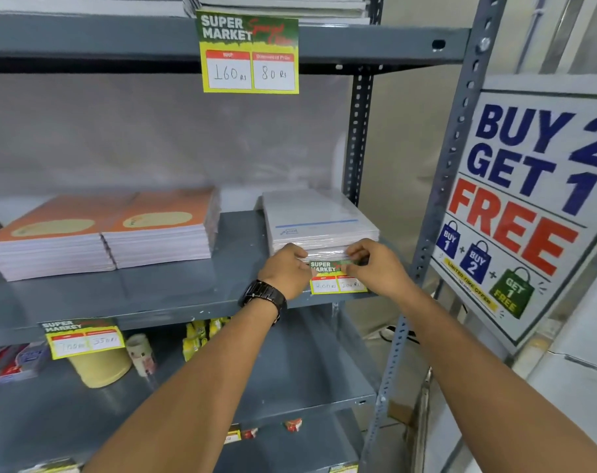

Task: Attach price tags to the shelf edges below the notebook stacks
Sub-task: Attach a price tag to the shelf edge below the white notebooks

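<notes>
A green and yellow price tag marked 200 and 100 lies against the front edge of the middle grey shelf, right below a wrapped stack of white notebooks. My left hand, with a black watch on its wrist, pinches the tag's upper left corner. My right hand pinches its upper right corner. Two stacks of orange notebooks sit to the left on the same shelf. A tag hangs on the edge below them, and another tag hangs on the upper shelf edge.
A grey perforated upright stands just right of my hands. A large "Buy 2 Get 1 Free" poster leans at the right. The lower shelf holds tape rolls, yellow packets and small boxes.
</notes>
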Demonstrator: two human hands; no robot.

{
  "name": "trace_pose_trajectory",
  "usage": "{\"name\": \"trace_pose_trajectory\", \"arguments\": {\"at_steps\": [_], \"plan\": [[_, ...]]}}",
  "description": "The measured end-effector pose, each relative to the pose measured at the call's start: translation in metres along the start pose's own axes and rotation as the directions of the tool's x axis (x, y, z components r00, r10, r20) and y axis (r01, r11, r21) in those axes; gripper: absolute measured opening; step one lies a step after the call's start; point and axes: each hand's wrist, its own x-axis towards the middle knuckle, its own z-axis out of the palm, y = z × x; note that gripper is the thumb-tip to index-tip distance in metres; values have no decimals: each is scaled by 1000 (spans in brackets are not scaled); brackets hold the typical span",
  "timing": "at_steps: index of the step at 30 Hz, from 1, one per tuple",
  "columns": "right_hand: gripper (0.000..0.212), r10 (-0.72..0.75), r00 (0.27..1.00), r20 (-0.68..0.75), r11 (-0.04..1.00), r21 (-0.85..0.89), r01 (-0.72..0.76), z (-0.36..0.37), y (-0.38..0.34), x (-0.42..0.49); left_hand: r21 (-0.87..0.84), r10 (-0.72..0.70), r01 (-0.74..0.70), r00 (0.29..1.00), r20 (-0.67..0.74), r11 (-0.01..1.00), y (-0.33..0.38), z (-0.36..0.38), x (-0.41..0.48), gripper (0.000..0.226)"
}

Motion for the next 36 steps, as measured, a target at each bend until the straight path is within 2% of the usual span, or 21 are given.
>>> {"name": "trace_pose_trajectory", "arguments": {"at_steps": [3, 5, 8, 12, 21, 29, 36], "plan": [[15, -45, 997, 68, 992, 117, 37, -9, -5, -1, -113, 40, -37, 999, 27, 993, 3, -1, -4, 19], [10, -81, 992, 101, 988, 142, 66, -14, -11, -8, -121, 74, -73, 997, 7, 990, 2, -2, -12, 15], [5, -126, 978, 168, 976, 197, 92, -15, -12, -22, -13, 130, -132, 988, -86, 991, -3, 0, -37, 9], [5, -208, 954, 217, 973, 144, 180, -11, -3, -38, 201, 277, -249, 952, -127, 947, -10, 5, -66, 13], [13, -191, 976, 101, 979, -49, 197, 6, 8, -57, 408, 266, -195, 956, -125, 892, -16, 17, -68, 15], [9, -172, 985, 32, 971, -162, 175, 13, 5, -59, 451, 271, -179, 951, -148, 875, -19, 24, -63, 13], [10, -148, 989, -5, 975, -168, 146, 18, 0, -62, 461, 295, -191, 942, -163, 867, -25, 23, -64, 17]]}}
